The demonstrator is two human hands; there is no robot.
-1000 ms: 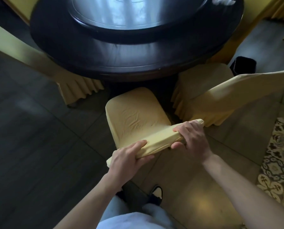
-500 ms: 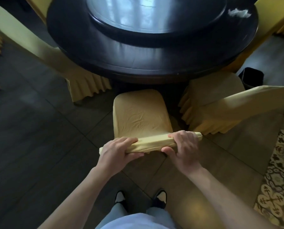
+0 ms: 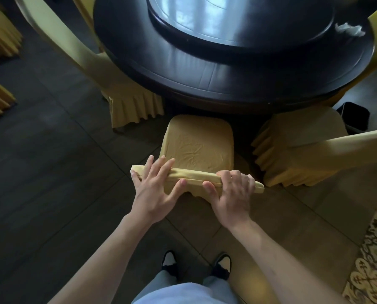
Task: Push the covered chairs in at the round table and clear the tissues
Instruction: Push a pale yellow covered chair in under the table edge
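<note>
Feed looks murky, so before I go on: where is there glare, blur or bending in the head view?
Head view: window glare whitens the turntable; the floor at left is dim; the tissue is smeared; the wide lens bows the frame edges; both hands, left hand and right hand, are sharp.

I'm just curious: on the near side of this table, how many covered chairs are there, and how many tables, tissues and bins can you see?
Covered chairs: 3 (middle chair, left chair, right chair)
Round table: 1
Tissue clump: 1
Black bin: 1
Total: 6
</note>
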